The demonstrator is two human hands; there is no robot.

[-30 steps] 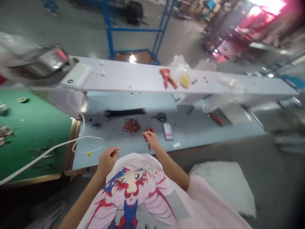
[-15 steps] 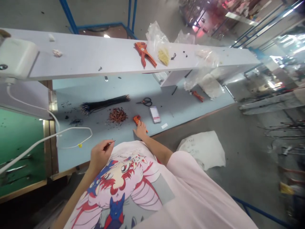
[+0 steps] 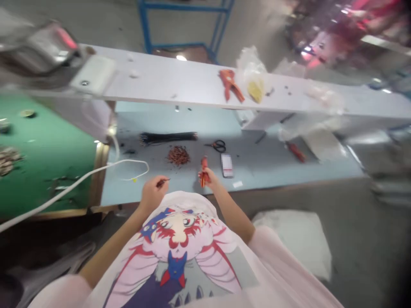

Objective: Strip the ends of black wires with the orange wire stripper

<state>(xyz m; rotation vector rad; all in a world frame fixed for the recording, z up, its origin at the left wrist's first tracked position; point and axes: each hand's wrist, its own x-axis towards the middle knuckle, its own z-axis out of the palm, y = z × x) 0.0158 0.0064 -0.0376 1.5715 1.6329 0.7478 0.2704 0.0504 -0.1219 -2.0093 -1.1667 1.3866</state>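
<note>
My right hand point(image 3: 211, 178) is closed round an orange wire stripper point(image 3: 204, 164), raised with its head pointing away from me. My left hand point(image 3: 153, 194) is closed, its fingertips pinching a thin dark wire point(image 3: 163, 182) whose end sticks out to the right. Between and beyond my hands lies a heap of small reddish-brown pieces point(image 3: 178, 156), too small to name. Behind it stretches a bundle of black wires point(image 3: 170, 137). Black-handled scissors point(image 3: 219, 146) and a phone point(image 3: 227, 166) lie to the right of the heap.
A white shelf point(image 3: 192, 89) spans the bench point(image 3: 147, 113), bearing a second orange tool point(image 3: 230, 85) and a plastic bag with yellow bits point(image 3: 255, 90). A white cable point(image 3: 80, 192) loops in from the left. Another red-handled tool point(image 3: 296, 152) lies at the right.
My right hand has lifted the wire stripper off the bench and now grips it upright. My left hand still pinches the wire. The whole view has turned to the left.
</note>
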